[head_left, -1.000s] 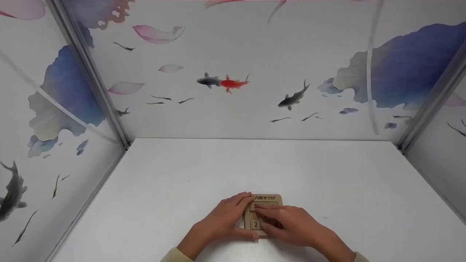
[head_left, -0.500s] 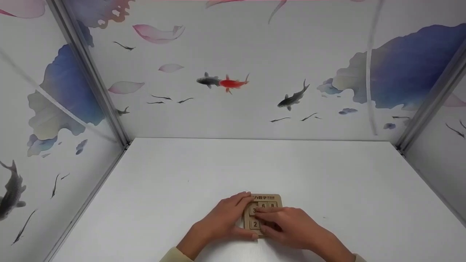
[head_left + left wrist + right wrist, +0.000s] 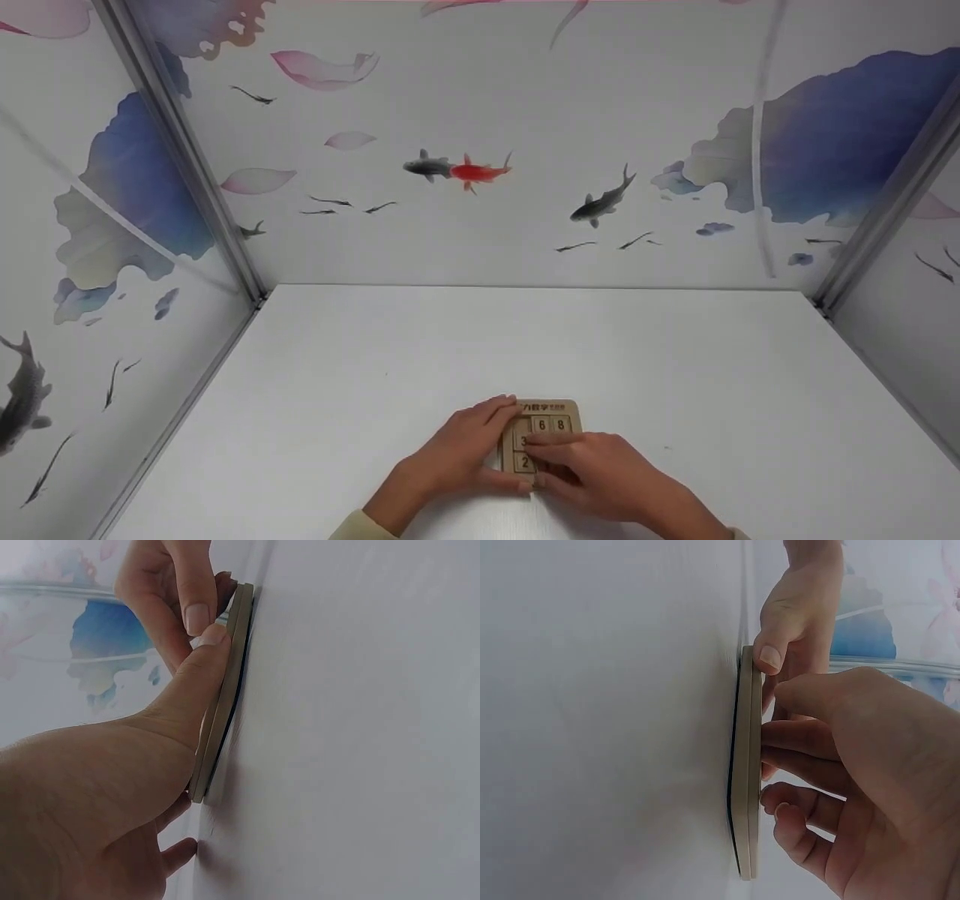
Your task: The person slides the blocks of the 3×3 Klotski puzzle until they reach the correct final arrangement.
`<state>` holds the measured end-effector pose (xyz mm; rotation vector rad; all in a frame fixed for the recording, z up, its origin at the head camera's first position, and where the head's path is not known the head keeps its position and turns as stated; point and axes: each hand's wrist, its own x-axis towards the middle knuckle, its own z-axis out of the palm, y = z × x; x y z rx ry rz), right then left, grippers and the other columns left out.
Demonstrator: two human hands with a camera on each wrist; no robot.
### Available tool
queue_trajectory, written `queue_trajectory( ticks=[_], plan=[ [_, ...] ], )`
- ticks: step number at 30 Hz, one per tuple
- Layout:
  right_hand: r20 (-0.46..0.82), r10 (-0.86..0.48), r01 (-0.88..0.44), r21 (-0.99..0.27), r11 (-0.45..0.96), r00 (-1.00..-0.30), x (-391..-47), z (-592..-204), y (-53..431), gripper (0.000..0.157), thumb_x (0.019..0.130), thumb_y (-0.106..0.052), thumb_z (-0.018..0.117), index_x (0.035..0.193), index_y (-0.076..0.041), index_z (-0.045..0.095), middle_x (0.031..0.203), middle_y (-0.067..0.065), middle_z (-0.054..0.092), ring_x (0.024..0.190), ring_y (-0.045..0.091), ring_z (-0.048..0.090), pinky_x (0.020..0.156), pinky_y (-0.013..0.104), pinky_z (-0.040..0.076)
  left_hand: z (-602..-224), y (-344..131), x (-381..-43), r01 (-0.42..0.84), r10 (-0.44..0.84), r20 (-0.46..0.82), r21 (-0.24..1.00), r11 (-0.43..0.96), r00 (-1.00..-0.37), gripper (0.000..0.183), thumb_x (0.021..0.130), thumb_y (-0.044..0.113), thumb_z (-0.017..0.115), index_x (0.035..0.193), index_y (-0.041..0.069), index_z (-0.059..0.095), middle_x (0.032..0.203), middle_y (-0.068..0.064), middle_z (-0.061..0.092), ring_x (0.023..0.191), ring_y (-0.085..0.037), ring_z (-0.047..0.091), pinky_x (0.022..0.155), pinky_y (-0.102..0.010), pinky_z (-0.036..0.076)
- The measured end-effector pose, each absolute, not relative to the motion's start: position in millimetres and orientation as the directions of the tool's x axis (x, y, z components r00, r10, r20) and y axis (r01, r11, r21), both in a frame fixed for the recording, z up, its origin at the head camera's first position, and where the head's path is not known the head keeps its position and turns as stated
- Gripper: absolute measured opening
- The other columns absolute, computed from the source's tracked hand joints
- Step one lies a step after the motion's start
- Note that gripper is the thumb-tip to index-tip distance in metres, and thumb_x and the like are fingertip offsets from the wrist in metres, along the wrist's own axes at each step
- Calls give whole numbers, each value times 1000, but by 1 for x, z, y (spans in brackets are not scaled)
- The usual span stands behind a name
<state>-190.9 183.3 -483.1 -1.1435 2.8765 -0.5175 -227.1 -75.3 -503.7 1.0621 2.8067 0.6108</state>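
Note:
A wooden number sliding puzzle lies on the white table, with printed characters along its far edge. My left hand grips its left side, fingers at the far left corner and thumb on the near edge. My right hand reaches in from the right, fingertips on the 3 tile in the left column. Tiles 6 and 8 show in the far row, the 2 tile nearer me. The right hand hides the other slots. In the right wrist view, extended fingers meet the puzzle's face.
The white tabletop spreads around the puzzle. White panels printed with fish, petals and blue leaves, such as the back wall, enclose it behind and at both sides. Metal posts stand at the back corners.
The 3 tile has slid toward me from the far left slot, right fingertips moving with it. Tiles 6 and 8 have come into view. The left hand has stayed put.

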Motion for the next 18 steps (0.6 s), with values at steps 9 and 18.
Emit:
queue_trajectory(
  ticks=[9,18],
  plan=[
    [130,-679,-683,-287,671,-722,-190,-488,185,37,109,-39,64,142,-23,74,145,-7,72,123,19,75,97,45,66,-506,-75,-227,643,659,88,348,682,-747,108,89,83,67,168,14,38,172,-4,41,159,-23,42,130,-45,41],
    [111,-584,-589,-289,755,-804,-195,-484,194,44,108,-44,64,146,-22,69,141,-7,73,106,8,71,87,42,64,-507,-76,-229,628,655,57,361,690,-753,109,90,82,66,169,15,35,175,-2,37,162,-21,37,130,-48,39]
  ],
)
